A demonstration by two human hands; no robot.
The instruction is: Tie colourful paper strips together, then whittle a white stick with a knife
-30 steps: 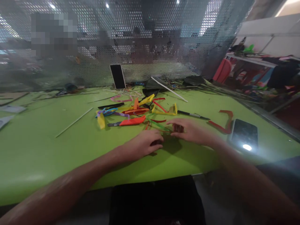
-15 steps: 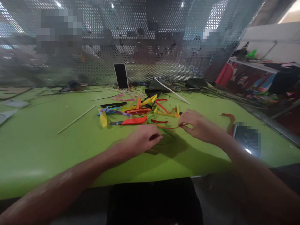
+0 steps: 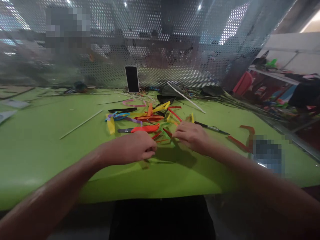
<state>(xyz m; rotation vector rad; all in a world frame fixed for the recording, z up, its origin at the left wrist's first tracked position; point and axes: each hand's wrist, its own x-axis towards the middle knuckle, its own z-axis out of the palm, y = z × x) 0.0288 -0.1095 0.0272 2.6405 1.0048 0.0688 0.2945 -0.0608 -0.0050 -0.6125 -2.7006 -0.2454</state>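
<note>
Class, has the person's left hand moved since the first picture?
Yes: the left hand has moved left. Its fingertips reached past the handle end of the red knife; now they are about level with it.

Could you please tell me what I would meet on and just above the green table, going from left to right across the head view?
Thin pale stick, yellow strip, red-handled knife, right hand, bent orange-red strip.
</note>
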